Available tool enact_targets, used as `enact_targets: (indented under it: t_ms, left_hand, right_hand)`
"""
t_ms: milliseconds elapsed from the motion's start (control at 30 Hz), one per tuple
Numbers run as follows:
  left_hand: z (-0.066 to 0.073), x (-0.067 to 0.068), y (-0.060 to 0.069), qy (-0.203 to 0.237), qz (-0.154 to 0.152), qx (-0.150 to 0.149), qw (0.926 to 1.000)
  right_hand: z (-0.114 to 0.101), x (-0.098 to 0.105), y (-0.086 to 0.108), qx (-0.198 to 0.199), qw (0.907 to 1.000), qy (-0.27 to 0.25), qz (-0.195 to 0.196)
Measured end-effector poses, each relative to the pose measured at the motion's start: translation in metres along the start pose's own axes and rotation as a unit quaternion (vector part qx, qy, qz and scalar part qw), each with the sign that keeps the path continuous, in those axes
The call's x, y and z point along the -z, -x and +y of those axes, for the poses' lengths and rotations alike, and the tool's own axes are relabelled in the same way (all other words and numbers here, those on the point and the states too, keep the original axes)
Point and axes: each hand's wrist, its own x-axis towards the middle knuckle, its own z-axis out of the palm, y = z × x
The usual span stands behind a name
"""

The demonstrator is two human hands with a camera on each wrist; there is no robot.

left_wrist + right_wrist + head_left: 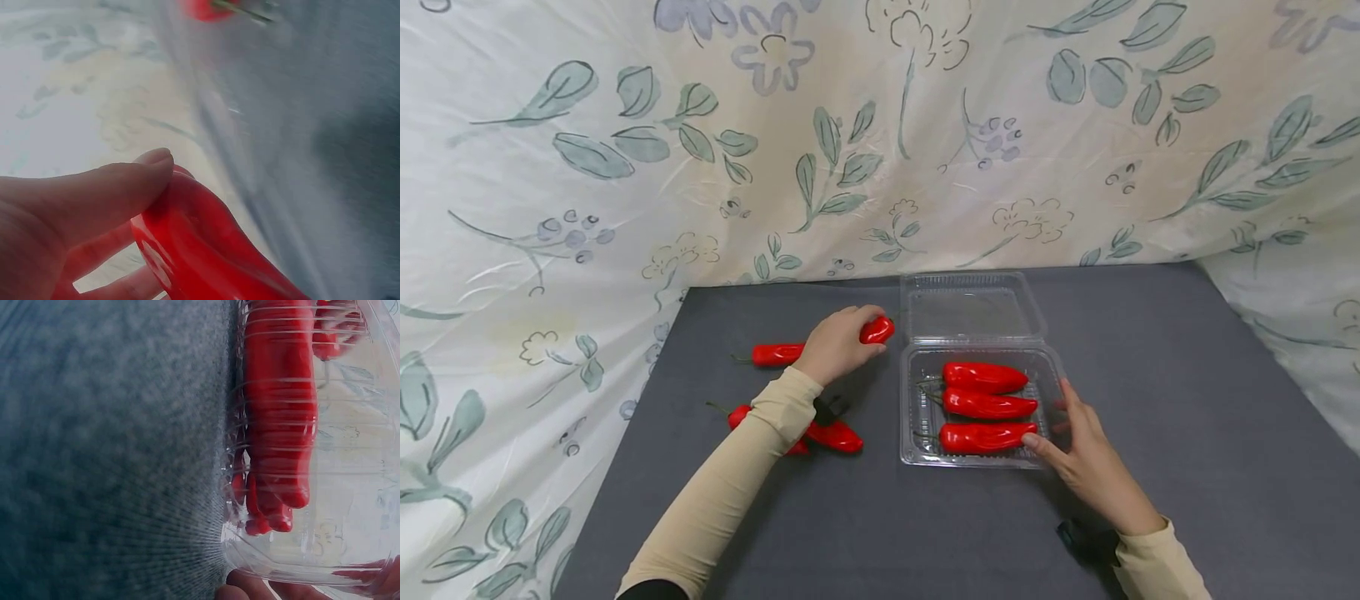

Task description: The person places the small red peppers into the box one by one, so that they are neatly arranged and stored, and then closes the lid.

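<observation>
My left hand [838, 346] holds a red pepper [877, 330] between thumb and fingers, left of a clear plastic clamshell box [908, 454]. In the left wrist view, the thumb lies on the glossy held pepper [200, 244]. Three red peppers, among them a middle pepper [988, 405], lie side by side in the box, stems to the left. My right hand [1093, 467] rests at the box's right side, fingers extended, thumb near the tip of the front pepper [985, 438]. In the right wrist view, peppers [281, 394] show through the ribbed wall, with fingertips [250, 586] beside it.
Another red pepper [777, 355] lies on the grey tabletop [1180, 375] behind the left hand. Several more, including one pepper [837, 438], lie partly hidden by the left forearm. The box's lid [966, 310] lies folded back. A flowered cloth [887, 167] hangs behind the table.
</observation>
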Motion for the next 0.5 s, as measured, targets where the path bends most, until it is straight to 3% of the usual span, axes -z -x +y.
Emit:
enact_targets:
  t_ms: [200, 500]
  left_hand:
    - [0.032, 0.011, 0.004, 0.016, 0.013, -0.055, 0.9983]
    - [0.07, 0.011, 0.003, 0.016, 0.006, -0.127, 0.9918]
  right_hand:
    - [0.0, 0.001, 0.001, 0.0, 1.0, 0.0, 0.001]
    - [-0.001, 0.002, 0.002, 0.02, 0.9997, -0.013, 0.01]
